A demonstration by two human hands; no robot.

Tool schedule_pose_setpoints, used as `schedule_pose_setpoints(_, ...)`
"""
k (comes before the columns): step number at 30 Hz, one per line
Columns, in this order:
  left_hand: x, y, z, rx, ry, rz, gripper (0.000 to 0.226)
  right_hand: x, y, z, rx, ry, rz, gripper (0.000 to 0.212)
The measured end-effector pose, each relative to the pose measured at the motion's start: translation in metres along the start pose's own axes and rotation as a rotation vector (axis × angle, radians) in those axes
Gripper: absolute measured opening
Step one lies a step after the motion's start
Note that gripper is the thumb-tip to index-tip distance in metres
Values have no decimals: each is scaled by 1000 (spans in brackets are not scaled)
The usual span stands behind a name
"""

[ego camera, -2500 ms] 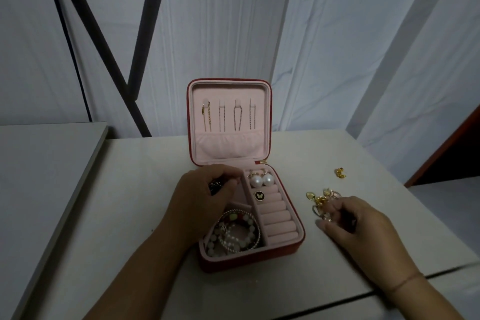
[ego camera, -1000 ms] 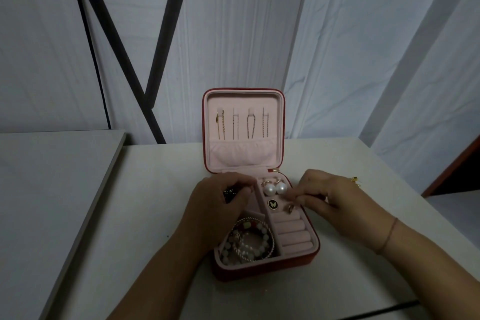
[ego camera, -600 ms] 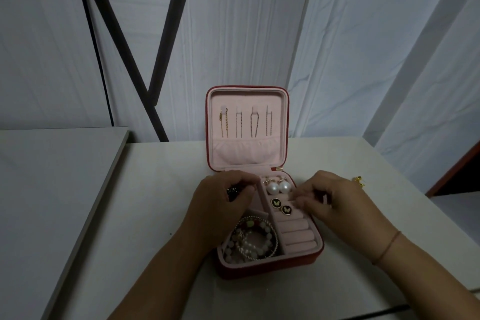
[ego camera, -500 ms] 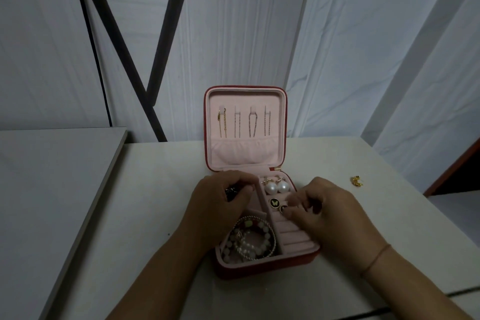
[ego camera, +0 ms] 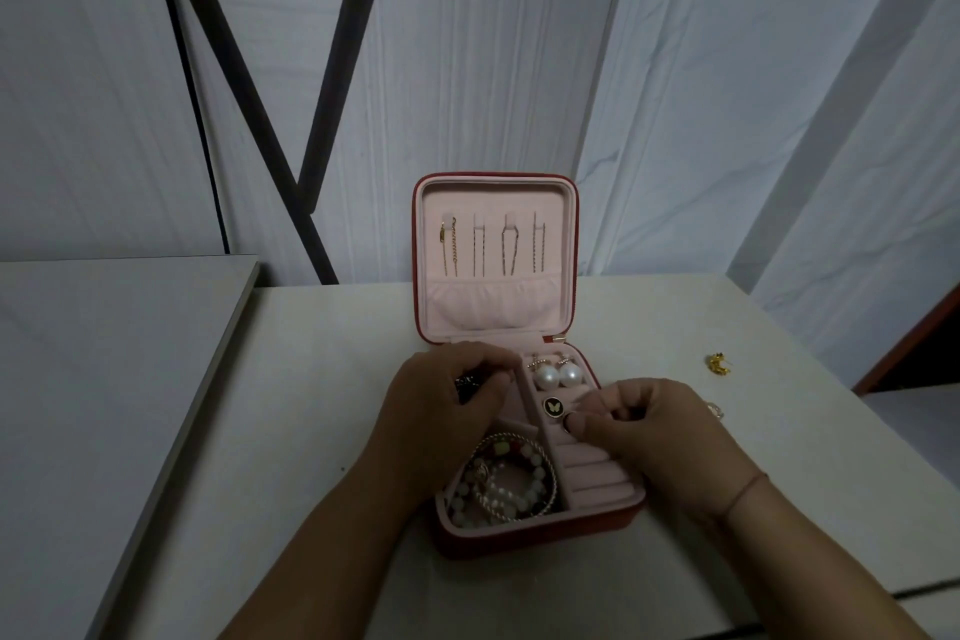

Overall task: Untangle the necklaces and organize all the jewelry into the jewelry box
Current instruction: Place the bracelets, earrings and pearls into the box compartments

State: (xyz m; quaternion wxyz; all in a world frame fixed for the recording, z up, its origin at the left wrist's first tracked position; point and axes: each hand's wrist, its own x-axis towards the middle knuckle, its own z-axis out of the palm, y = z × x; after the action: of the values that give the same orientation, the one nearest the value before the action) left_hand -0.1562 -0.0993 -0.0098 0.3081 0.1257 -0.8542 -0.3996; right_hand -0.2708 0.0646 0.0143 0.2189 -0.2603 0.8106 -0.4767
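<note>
A red jewelry box (ego camera: 540,538) with pink lining stands open on the table, its lid upright. Several necklace chains (ego camera: 491,250) hang in the lid. In the base lie two pearl earrings (ego camera: 558,375), a black butterfly stud (ego camera: 553,406) and beaded bracelets (ego camera: 506,481). My left hand (ego camera: 441,405) rests on the box's left rear compartment, fingers curled round a small dark item (ego camera: 466,384). My right hand (ego camera: 660,426) pinches a second dark stud (ego camera: 568,423) against the ring rolls, mostly hidden by my fingertips.
A gold earring (ego camera: 718,363) lies on the white table at the right. A bit of pale jewelry (ego camera: 716,410) shows just beyond my right hand. A second grey tabletop (ego camera: 104,353) adjoins on the left. The table's front edge (ego camera: 924,587) runs close at the lower right.
My right hand came from the loose pile on the table to the ring rolls with a second butterfly stud and now presses it beside the first. My left hand stayed on the box.
</note>
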Motion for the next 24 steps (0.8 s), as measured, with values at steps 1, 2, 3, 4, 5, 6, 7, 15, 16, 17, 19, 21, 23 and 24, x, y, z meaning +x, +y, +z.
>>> schedule_pose_setpoints(1,0,0,0,-3,-1,-1,25,-1,-2,-2,44,-17,6,6)
schedule_pose_setpoints(2,0,0,0,-4,0,-1,25,0,-3,-4,74,-29,7,7)
schedule_pose_setpoints(3,0,0,0,-3,1,0,25,1,-4,-7,84,-27,9,7)
schedule_pose_setpoints(4,0,0,0,1,2,1,24,3,-4,-10,63,-18,7,5)
schedule_pose_setpoints(5,0,0,0,5,2,2,24,6,-6,-13,32,-16,11,5)
schedule_pose_setpoints(6,0,0,0,6,2,0,24,8,-7,-16,-12,-30,11,6)
schedule_pose_setpoints(7,0,0,0,4,0,-3,24,9,-11,-17,-59,-55,11,7)
schedule_pose_setpoints(15,0,0,0,1,4,2,24,24,-23,-17,-308,-52,-39,12)
schedule_pose_setpoints(16,0,-1,0,2,7,5,25,24,-22,-16,-315,-39,-53,14)
schedule_pose_setpoints(17,0,-1,0,4,8,6,25,24,-20,-15,-311,-27,-66,15)
schedule_pose_setpoints(19,0,0,0,0,8,1,25,23,-17,-16,-283,-10,-78,12)
schedule_pose_setpoints(21,0,0,0,1,10,5,25,20,-19,-17,-271,-42,-72,7)
schedule_pose_setpoints(23,0,0,0,6,11,9,25,20,-21,-18,-261,-101,-55,6)
schedule_pose_setpoints(24,0,1,0,6,10,7,25,20,-21,-18,-259,-117,-51,6)
